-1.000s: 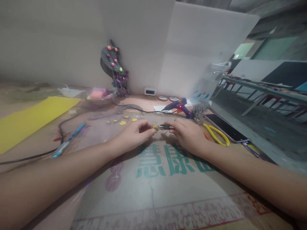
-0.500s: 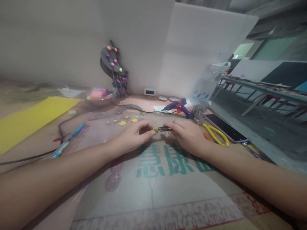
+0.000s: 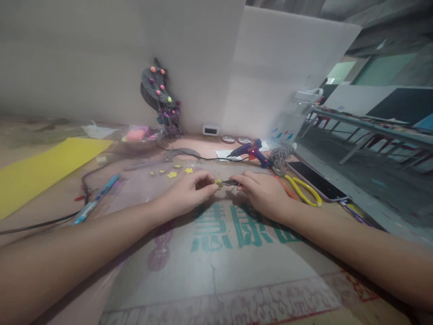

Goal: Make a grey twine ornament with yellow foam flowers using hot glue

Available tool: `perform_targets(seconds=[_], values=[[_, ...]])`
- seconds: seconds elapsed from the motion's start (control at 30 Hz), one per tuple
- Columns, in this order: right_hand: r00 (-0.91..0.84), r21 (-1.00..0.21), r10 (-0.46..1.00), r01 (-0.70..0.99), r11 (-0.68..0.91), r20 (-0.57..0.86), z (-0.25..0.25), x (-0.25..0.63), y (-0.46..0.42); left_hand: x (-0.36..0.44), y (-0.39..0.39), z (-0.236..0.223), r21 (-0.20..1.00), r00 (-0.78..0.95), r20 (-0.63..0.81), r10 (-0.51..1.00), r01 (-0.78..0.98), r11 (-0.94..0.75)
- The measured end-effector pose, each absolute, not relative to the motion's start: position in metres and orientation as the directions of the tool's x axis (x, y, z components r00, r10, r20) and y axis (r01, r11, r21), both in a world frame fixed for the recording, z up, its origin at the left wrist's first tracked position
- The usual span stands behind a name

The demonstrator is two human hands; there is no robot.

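Note:
My left hand (image 3: 191, 192) pinches a small yellow flower cutout (image 3: 218, 183) between thumb and fingertips, over the middle of the sheet. Facing it, my right hand (image 3: 262, 192) is closed round small dark-bladed scissors (image 3: 230, 183). Their tips point left and meet the edge of the cutout; the handles are hidden inside the fingers. Beyond my left hand lie two yellow paper flowers, one nearer (image 3: 172, 174) and one farther right (image 3: 189, 170), with several yellow scraps (image 3: 162, 171) beside them.
A glue gun (image 3: 248, 151) with a lit red light stands behind my hands. Yellow-handled pliers (image 3: 304, 192) and a phone (image 3: 318, 180) lie right. At left are a blue marker (image 3: 96, 198), a black cable and yellow paper (image 3: 50, 167). A grey moon ornament (image 3: 155, 88) leans at the back.
The scissor blades look closer together than before, and the flower cutout is turned slightly. Both hands stay in almost the same place; the view has shifted a little.

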State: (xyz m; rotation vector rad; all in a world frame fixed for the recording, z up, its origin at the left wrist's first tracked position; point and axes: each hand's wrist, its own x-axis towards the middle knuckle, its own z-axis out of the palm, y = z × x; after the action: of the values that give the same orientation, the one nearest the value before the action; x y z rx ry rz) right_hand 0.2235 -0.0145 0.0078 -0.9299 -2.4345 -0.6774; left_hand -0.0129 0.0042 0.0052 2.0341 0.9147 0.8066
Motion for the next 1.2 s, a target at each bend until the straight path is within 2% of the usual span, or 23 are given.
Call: perform_targets(seconds=[0.17, 0.5, 1.0, 1.2], values=[[-0.603, 0.225, 0.540, 0.762, 0.608, 0.587, 0.0117, 0.2217, -0.0163, -0.0126, 0.0056, 0.0042, 0.819, 0.531, 0.253, 0.809, 0.327, -0.471], [-0.661, 0.315, 0.452, 0.713, 0.626, 0.599, 0.0134, 0.2209, -0.0157, -0.0118, 0.0027, 0.0093, 0.823, 0.519, 0.232, 0.823, 0.346, -0.450], [-0.695, 0.347, 0.465, 0.696, 0.629, 0.549, 0.0102, 0.2244, -0.0142, -0.0125, 0.0030, 0.0078, 0.833, 0.566, 0.211, 0.797, 0.322, -0.450], [-0.699, 0.315, 0.466, 0.684, 0.658, 0.542, 0.0064, 0.2257, -0.0130, -0.0125, 0.0032, 0.0075, 0.825, 0.563, 0.212, 0.799, 0.335, -0.456]])
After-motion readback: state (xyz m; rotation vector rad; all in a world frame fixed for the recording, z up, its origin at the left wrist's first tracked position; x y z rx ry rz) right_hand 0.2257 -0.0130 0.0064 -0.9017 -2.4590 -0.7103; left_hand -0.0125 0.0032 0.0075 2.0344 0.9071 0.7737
